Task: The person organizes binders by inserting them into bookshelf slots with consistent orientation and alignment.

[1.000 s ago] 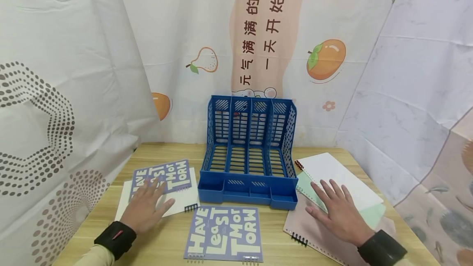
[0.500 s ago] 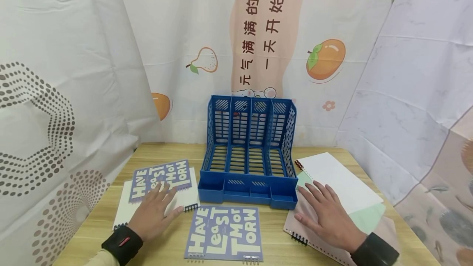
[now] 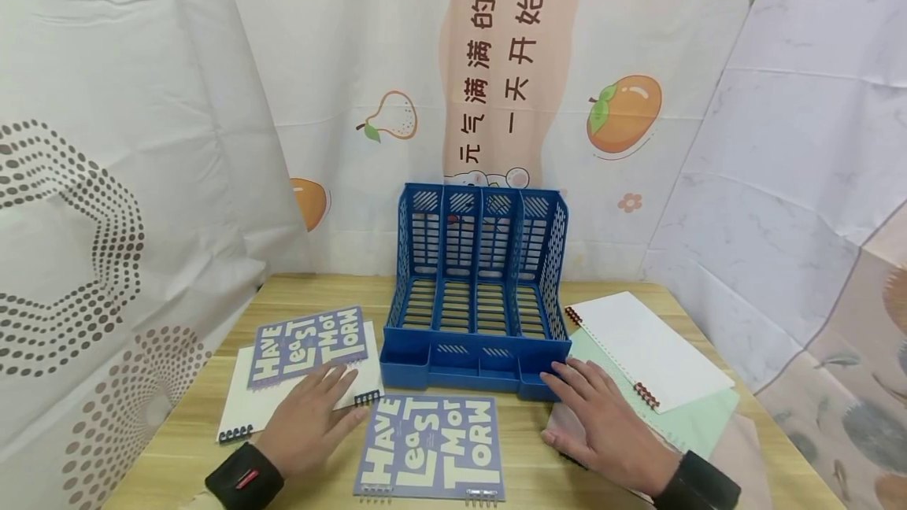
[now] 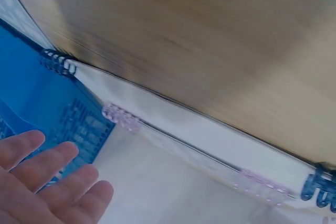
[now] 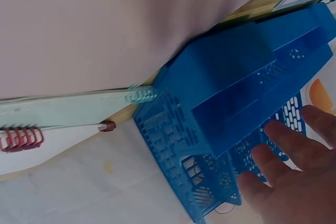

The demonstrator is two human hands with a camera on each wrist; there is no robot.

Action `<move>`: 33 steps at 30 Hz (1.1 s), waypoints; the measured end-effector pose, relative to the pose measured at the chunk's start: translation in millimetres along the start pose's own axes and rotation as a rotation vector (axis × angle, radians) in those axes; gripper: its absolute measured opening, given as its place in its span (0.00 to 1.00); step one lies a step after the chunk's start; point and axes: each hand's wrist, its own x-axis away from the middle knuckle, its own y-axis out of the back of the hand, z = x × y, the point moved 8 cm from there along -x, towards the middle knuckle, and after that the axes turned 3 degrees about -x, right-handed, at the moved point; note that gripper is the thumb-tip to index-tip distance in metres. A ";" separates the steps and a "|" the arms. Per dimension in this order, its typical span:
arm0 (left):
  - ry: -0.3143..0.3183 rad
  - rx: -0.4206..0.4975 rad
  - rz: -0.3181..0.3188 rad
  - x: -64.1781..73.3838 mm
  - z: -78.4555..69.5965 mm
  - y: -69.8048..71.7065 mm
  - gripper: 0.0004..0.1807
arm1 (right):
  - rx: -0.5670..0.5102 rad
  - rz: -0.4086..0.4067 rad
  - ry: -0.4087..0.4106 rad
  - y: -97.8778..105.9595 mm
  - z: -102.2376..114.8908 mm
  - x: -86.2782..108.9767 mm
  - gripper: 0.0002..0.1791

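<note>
Where the pale notebook (image 3: 248,408) is overlaid by a purple pad (image 3: 308,346), only its margins are exposed; part of its ringed edge is masked by the left hand (image 3: 312,419). That hand is cropped in the left wrist view. Its grip is relaxed and wide, nothing held, fingers pointed toward the pad; contact cannot be told. To its right, a second purple pad (image 3: 428,447) is laid flat on the tabletop (image 3: 527,447), lettering fully legible. Just behind it the blue rack (image 3: 476,334) is stood, its right front tray partly blocked by the right hand (image 3: 605,431). That grip is likewise wide, nothing held, fingers spread and extended; touch on the tray cannot be confirmed. At far right, the green notebook (image 3: 708,412) is partly covered by the white notebook (image 3: 648,349); beneath them the pink notebook (image 3: 747,463) is mostly hidden, its rings nearly lost behind the right hand.
</note>
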 end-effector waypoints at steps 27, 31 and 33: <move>-0.145 0.076 0.271 -5.1 -40.8 -35.9 0.33 | -0.157 0.362 0.214 -65.3 65.4 -17.2 0.34; -0.181 0.056 0.302 -5.2 -47.6 -41.9 0.34 | -0.150 0.370 0.257 -70.7 73.0 -20.1 0.33; -0.197 0.042 0.326 -5.3 -52.7 -46.1 0.36 | -0.144 0.371 0.274 -72.9 75.8 -20.9 0.33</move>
